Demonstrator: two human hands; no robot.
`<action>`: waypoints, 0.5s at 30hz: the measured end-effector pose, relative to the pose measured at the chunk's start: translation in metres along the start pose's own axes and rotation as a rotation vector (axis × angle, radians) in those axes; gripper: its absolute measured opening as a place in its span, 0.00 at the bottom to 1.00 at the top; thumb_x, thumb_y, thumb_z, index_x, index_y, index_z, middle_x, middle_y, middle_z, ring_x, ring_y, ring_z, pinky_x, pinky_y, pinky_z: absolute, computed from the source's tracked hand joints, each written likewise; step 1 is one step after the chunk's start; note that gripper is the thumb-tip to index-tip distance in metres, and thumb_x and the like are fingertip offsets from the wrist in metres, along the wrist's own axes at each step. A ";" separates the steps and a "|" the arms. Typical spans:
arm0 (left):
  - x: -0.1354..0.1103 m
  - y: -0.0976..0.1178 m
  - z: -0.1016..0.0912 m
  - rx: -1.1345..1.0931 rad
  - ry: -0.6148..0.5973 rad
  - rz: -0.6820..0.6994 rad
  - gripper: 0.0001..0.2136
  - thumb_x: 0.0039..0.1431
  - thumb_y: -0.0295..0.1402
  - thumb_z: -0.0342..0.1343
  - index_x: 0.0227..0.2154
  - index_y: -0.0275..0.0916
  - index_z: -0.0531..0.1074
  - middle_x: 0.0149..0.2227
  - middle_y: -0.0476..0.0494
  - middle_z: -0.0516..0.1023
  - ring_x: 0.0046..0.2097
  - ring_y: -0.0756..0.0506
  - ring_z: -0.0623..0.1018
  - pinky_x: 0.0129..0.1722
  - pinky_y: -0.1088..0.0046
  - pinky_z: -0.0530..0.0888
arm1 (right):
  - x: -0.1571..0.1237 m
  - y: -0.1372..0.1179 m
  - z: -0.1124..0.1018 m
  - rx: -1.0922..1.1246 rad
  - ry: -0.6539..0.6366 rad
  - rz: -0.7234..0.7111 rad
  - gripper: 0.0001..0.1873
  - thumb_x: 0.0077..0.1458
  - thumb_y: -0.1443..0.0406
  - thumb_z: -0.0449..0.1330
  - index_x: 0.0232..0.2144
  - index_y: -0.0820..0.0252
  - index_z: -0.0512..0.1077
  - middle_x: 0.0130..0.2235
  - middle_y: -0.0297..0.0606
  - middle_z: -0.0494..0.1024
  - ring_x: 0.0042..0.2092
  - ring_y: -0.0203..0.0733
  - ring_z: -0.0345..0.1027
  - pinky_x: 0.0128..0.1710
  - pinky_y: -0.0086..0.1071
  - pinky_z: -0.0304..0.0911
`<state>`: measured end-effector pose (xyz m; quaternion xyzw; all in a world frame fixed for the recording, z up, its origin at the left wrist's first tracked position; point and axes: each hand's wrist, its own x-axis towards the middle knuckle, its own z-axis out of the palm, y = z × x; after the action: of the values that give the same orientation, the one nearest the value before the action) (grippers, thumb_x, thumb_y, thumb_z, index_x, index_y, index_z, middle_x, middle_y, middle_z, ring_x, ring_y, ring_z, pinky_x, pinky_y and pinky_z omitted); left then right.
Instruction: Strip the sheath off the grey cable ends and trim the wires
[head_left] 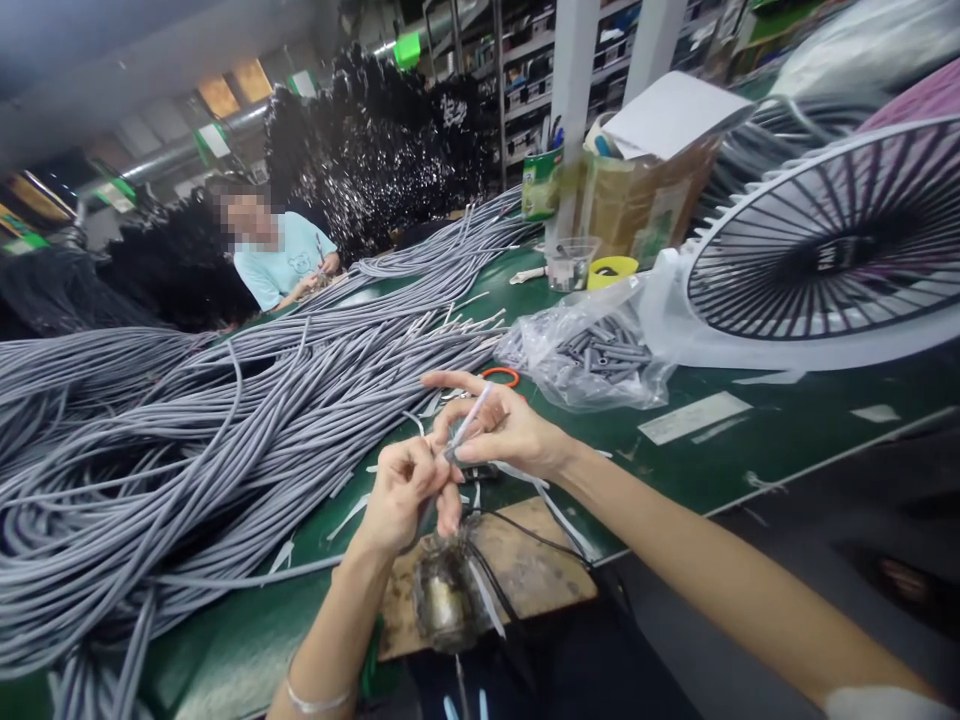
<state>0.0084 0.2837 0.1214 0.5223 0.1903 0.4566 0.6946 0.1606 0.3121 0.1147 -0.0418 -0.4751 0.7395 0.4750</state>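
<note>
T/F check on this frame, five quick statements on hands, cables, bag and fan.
1. Both hands, left hand and right hand, meet on one thin white piece. True.
2. The grey cables lie to the person's right. False: they lie to the left.
3. The plastic bag holds grey sleeves. True.
4. The white fan guard hangs from the ceiling. False: it rests on the green table.
5. A co-worker sits beyond the cables. True.

Green workbench (pixel 750 450), storage shelves (pixel 525 70) behind, white pillars (pixel 570 90).
</note>
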 end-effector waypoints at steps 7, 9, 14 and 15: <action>0.000 0.000 0.002 -0.064 -0.010 -0.051 0.26 0.49 0.32 0.62 0.15 0.35 0.46 0.22 0.49 0.73 0.11 0.57 0.66 0.06 0.88 0.57 | 0.000 0.000 0.003 -0.017 0.106 0.047 0.33 0.36 0.72 0.69 0.47 0.60 0.66 0.27 0.32 0.79 0.25 0.35 0.73 0.26 0.28 0.68; 0.000 0.001 0.002 -0.063 0.014 -0.032 0.26 0.48 0.32 0.63 0.15 0.35 0.45 0.22 0.50 0.72 0.10 0.58 0.65 0.07 0.88 0.55 | 0.001 0.001 0.005 -0.052 0.239 0.024 0.31 0.32 0.72 0.70 0.43 0.60 0.69 0.25 0.30 0.79 0.25 0.34 0.73 0.27 0.26 0.68; 0.002 0.000 0.003 -0.013 0.110 0.028 0.27 0.48 0.33 0.63 0.16 0.35 0.45 0.22 0.51 0.70 0.11 0.60 0.63 0.08 0.88 0.52 | 0.007 0.009 0.008 -0.142 0.445 -0.036 0.24 0.26 0.68 0.73 0.33 0.63 0.73 0.20 0.28 0.76 0.21 0.31 0.69 0.24 0.24 0.64; 0.002 -0.001 0.003 -0.009 0.142 0.043 0.27 0.48 0.33 0.63 0.16 0.35 0.45 0.22 0.51 0.69 0.11 0.61 0.62 0.09 0.88 0.52 | 0.008 0.011 0.008 -0.171 0.478 -0.059 0.24 0.26 0.68 0.73 0.32 0.63 0.73 0.19 0.27 0.75 0.21 0.30 0.67 0.24 0.24 0.63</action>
<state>0.0124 0.2835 0.1223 0.4894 0.2257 0.5084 0.6716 0.1452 0.3114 0.1142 -0.2415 -0.4113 0.6515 0.5900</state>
